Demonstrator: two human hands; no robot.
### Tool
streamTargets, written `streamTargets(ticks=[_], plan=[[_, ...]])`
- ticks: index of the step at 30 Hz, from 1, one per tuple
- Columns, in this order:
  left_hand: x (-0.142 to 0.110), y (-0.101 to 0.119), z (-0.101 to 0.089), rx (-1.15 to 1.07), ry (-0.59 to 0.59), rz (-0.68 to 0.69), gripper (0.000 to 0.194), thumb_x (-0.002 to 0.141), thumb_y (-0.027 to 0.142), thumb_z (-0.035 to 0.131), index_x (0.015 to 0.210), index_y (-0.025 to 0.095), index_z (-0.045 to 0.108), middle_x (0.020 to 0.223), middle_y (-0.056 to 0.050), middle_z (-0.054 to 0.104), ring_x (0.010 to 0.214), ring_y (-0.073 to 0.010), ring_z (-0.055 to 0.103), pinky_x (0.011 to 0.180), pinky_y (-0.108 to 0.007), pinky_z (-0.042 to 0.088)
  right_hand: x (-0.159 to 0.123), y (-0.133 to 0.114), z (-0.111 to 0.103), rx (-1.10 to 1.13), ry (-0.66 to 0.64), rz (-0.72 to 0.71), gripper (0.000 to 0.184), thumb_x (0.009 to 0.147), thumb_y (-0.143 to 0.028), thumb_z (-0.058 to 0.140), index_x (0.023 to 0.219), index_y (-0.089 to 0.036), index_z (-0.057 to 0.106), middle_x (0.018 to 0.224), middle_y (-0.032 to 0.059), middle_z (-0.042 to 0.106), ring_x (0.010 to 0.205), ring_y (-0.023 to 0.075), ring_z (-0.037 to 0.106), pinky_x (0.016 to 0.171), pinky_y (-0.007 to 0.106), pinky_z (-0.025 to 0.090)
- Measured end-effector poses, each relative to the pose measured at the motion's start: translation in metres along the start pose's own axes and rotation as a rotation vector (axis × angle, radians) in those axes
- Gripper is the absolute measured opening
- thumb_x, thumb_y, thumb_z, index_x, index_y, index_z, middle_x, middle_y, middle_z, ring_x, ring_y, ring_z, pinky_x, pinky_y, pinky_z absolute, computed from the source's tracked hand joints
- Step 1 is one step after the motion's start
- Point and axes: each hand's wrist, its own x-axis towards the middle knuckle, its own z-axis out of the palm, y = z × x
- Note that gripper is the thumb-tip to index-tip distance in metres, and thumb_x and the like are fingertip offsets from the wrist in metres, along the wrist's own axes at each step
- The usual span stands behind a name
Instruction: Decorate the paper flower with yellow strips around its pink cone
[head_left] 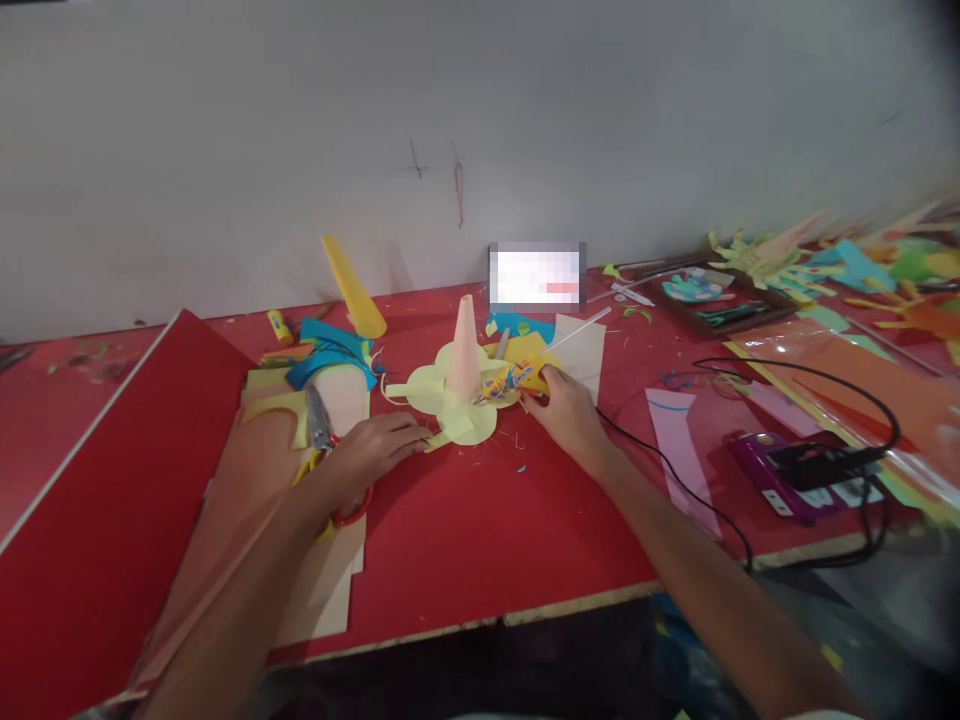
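Observation:
A pale yellow paper flower shape (474, 424) lies on the red table, with a pale pink paper cone (465, 350) standing upright at its middle. My right hand (566, 410) grips a yellow glue tube (514, 378) with a printed label. The tube is tilted, its narrow tip down at the flower near the cone's foot. My left hand (382, 450) pinches the end of a pale yellow paper strip (450, 434) at the flower's near left. Beside that wrist, scissors (318, 412) lie on sheets of paper, partly hidden by the hand.
A yellow paper cone (354, 288) stands at the back left near a glue stick (280, 327). A blurred-out screen (536, 277) leans on the wall. To the right are a pink paper piece (682, 455), a purple device (776, 478) with black cable, and a dark tray (712, 325).

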Motion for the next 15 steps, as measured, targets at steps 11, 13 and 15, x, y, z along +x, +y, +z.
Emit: streamTargets(ticks=[11,13,15], plan=[[0.0,0.0,-0.001,0.005,0.166,-0.01,0.028,0.106,0.032,0.045,0.108,0.022,0.071,0.104,-0.005,0.074,0.094,-0.0154,0.07,0.082,-0.026,0.055,0.0,0.003,-0.002,-0.013,0.037,0.003,0.017,0.088,-0.029,0.066,0.1,-0.02,0.058,0.101,0.0112,0.073,0.09,0.0286,0.068,0.07,0.033,0.044],[0.001,0.005,-0.004,-0.024,0.231,-0.052,0.027,0.106,0.032,0.045,0.106,0.021,0.07,0.101,-0.005,0.073,0.094,-0.0152,0.069,0.084,-0.026,0.055,-0.001,0.002,-0.003,-0.005,0.06,-0.004,0.016,0.088,-0.029,0.065,0.099,-0.02,0.058,0.1,0.0113,0.072,0.091,0.0286,0.068,0.071,0.033,0.044],[0.002,0.009,-0.007,-0.058,0.291,-0.074,0.024,0.106,0.031,0.047,0.105,0.021,0.069,0.099,-0.005,0.072,0.093,-0.015,0.068,0.085,-0.026,0.055,-0.001,0.002,-0.004,0.0,0.073,-0.009,0.016,0.088,-0.029,0.064,0.099,-0.02,0.057,0.099,0.0113,0.072,0.091,0.0286,0.068,0.071,0.033,0.044]])
